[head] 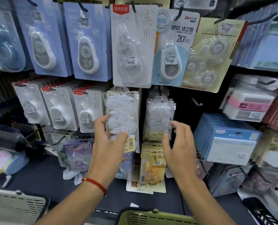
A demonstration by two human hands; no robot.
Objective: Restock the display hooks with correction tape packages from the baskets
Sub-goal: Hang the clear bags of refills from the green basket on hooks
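Head view: the left hand (110,140) grips a clear pouch of correction tapes (122,117) hanging mid-wall; the right hand (178,143) hovers loosely curled, holding nothing, beside a second pouch (160,117). Tugging could slip the pouch off its hook. The green basket (151,216) and grey basket (16,207) sit below, contents unseen.

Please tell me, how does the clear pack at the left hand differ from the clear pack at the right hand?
The left clear pack is gripped by the left hand, thumb across its front; the right clear pack has the right hand only at its edge, and a firm grip cannot be confirmed. The left pack shows sharp oval tape shapes and a barcode label near its bottom; the right pack looks blurred, with a small price sticker mid-front. Both are transparent bags holding white correction tapes.
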